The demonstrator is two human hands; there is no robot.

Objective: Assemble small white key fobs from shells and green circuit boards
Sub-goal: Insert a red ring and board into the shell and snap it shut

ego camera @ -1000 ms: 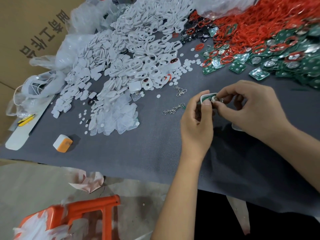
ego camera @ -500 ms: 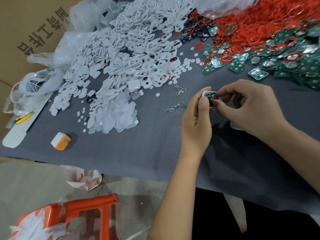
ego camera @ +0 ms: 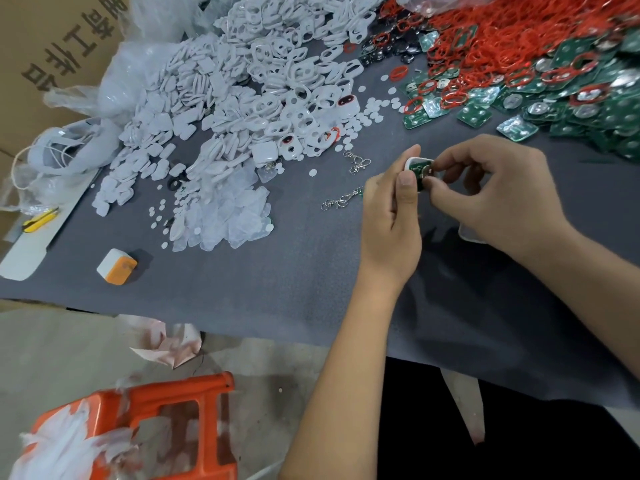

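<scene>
My left hand [ego camera: 393,216] pinches a small white shell [ego camera: 412,163] between thumb and fingers above the grey mat. A green circuit board [ego camera: 421,169] sits in that shell. My right hand [ego camera: 495,188] pinches the board's right side with thumb and forefinger. A big heap of white shells [ego camera: 277,81] lies at the back left. Loose green circuit boards [ego camera: 568,109] lie at the back right, mixed with red rubber rings [ego camera: 502,36].
Two metal keychain clasps [ego camera: 356,162] [ego camera: 341,199] lie left of my hands. Clear covers [ego camera: 225,220] and small white discs are scattered on the grey mat [ego camera: 277,289]. An orange-and-white block [ego camera: 116,266], a yellow cutter [ego camera: 40,220], a cardboard box [ego camera: 52,46] and an orange stool [ego camera: 156,424] are at the left.
Both hands have stayed together on the shell and board; the shell now tilts so that more of the green board faces me.
</scene>
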